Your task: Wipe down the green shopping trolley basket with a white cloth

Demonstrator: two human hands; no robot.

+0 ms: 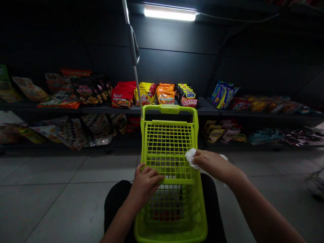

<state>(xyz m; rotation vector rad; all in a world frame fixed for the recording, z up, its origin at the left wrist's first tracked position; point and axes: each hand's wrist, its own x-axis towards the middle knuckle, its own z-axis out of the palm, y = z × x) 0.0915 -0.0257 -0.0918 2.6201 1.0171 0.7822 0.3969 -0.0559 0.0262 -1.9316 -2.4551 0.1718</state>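
Observation:
A lime-green plastic shopping basket (202, 216) with a grid flap and a long pull handle (133, 44) stands between my knees. My left hand (146, 184) grips the near left part of the flap, its fingers curled over the edge. Bunched in my right hand (211, 163) is a white cloth or paper wipe (191, 157), pressed against the basket's right rim beside the flap. Part of the wipe sticks out behind the hand. Through the grid, the basket's inside shows only dimly.
Ahead runs a dark shelf (98, 110) with red noodle packets (123, 96), yellow packets (145, 94), orange packets (165, 94) and black-yellow packets (187, 96). More snack bags (96, 125) lie on the lower shelf. A lamp (170, 13) glows above. Grey tiles (58, 202) cover the floor.

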